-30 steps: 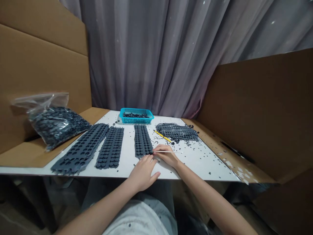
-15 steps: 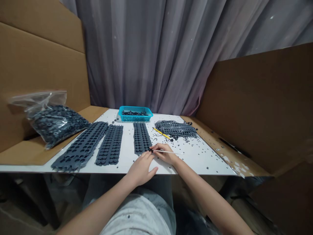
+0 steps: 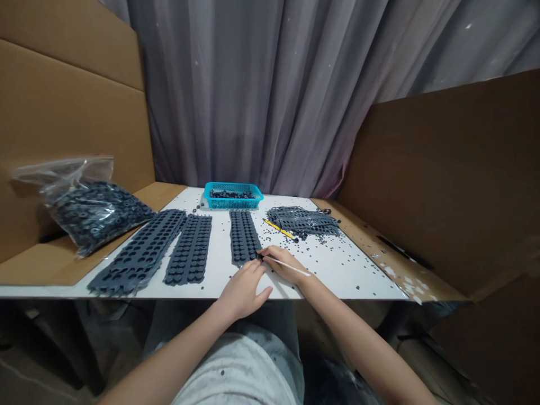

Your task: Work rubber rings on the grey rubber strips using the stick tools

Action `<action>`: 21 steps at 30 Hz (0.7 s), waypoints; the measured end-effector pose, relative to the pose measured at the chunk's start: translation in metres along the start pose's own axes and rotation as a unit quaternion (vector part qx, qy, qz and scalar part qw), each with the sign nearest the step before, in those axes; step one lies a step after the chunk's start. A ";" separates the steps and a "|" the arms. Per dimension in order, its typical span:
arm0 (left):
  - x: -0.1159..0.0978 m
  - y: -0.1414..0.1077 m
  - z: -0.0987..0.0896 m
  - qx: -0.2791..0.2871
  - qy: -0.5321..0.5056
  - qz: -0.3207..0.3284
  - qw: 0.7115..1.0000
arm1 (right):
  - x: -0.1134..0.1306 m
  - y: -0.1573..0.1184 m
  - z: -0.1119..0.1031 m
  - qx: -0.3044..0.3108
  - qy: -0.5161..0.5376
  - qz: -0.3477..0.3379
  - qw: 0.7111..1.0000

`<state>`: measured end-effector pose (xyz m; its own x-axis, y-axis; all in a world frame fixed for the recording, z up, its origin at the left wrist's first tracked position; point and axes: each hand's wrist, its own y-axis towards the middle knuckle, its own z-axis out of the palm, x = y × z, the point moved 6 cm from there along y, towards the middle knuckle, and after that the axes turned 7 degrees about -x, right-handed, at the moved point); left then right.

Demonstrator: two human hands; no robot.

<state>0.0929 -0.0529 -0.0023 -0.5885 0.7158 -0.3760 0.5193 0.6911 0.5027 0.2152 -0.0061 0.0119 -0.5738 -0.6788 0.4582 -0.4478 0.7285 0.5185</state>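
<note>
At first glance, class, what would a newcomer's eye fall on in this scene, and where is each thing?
The bright turquoise basket of small dark pieces stands out at the back of the white tabletop, before the grey curtain. On the left lies a bulging clear bag of dark rings. Near the front edge, the right hand holds a thin white stick beside the left hand, at the near end of a dark studded sheet.

I see a bright bench [image 3: 221, 242], dim underneath. Glare streaks the plastic bag [image 3: 95, 214], the right cardboard wall [image 3: 442, 180] sits in shade, and wide-angle distortion stretches my view's edges.
</note>
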 end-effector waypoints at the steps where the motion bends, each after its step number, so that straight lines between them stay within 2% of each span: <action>1: 0.000 0.000 -0.001 0.001 0.000 0.001 1.000 | -0.001 0.000 0.001 0.000 -0.002 -0.003 1.000; 13: -0.002 0.003 -0.004 -0.004 -0.005 0.002 1.000 | -0.009 0.000 0.005 -0.028 -0.007 -0.008 1.000; 17: -0.001 0.002 -0.003 -0.007 -0.004 0.000 1.000 | -0.018 0.003 -0.004 -0.076 -0.008 0.020 0.997; 21: -0.001 0.000 -0.002 -0.005 -0.004 0.002 1.000 | -0.033 0.002 -0.016 -0.154 -0.013 0.081 0.985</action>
<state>0.0921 -0.0540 0.0000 -0.5820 0.7187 -0.3805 0.5154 0.6879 0.5109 0.2442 0.0167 0.0090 -0.6403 -0.5498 0.5364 -0.1219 0.7622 0.6357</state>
